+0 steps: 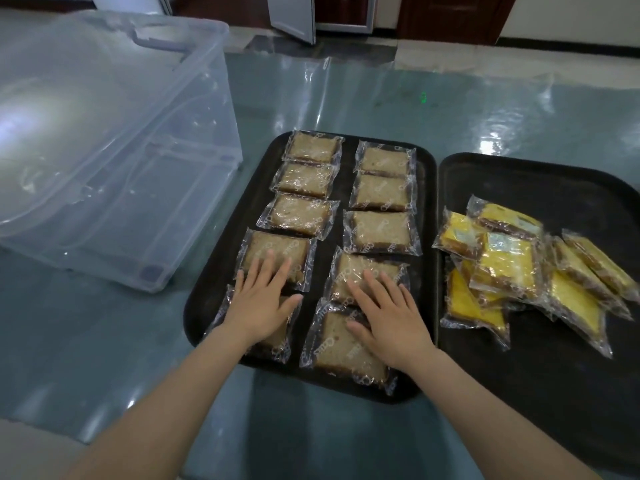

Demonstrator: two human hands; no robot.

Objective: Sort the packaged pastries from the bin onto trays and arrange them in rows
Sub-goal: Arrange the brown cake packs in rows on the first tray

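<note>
Brown pastries [363,233] under both flat hands [261,299]

Counted: two dark trays [429,216]; ten brown pastry packets [381,232], five per column; one clear bin [114,161]; yellow packets [505,265] piled, count unclear.

Brown pastries [379,187] in clear wrappers, lying flat in two neat rows of five on the left black tray [221,271]. Yellow pastries [507,265] in clear wrappers, heaped and overlapping near the left edge of the right black tray [568,188]. Clear plastic bin [114,161], tipped on its side left of the trays.
</note>
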